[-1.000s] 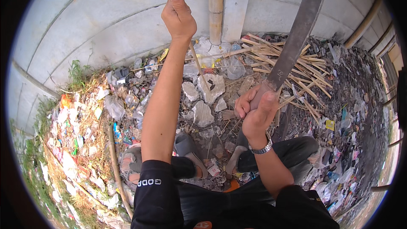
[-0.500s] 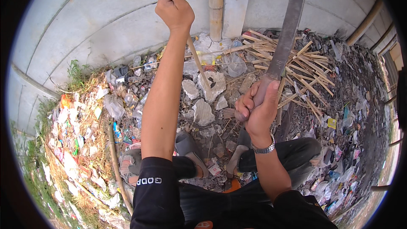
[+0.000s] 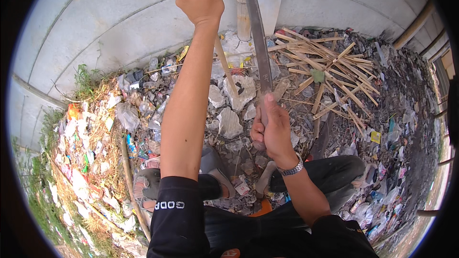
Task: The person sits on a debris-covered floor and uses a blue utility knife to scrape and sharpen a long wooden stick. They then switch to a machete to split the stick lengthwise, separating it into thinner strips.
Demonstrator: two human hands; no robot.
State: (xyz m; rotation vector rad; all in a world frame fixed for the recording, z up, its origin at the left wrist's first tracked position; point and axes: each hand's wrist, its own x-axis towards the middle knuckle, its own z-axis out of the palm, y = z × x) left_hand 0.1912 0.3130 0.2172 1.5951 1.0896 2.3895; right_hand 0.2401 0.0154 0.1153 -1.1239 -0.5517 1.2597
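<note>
My left hand [image 3: 200,0], raised near the wall, is closed round the upper part of a thin bamboo stick [image 3: 224,62]. The stick slants down behind my forearm, and its lower end meets a whitish chunk of rubble [image 3: 240,93]. My right hand [image 3: 273,129] grips the handle of a machete [image 3: 261,43], with the thumb laid along it. The long dark blade points up and away, slightly to the left, apart from the stick. A metal-band watch [image 3: 292,166] circles my right wrist.
A heap of split bamboo strips [image 3: 334,69] lies at the far right. Beyond stands a grey panel wall [image 3: 119,24] with a bamboo post [image 3: 243,14] against it. Plastic litter [image 3: 86,162] covers the ground on both sides. A pole [image 3: 131,181] lies left of my foot.
The machete has swung left, toward the stick, and my right hand has shifted left and slightly down with it. My left hand with the stick has moved only slightly.
</note>
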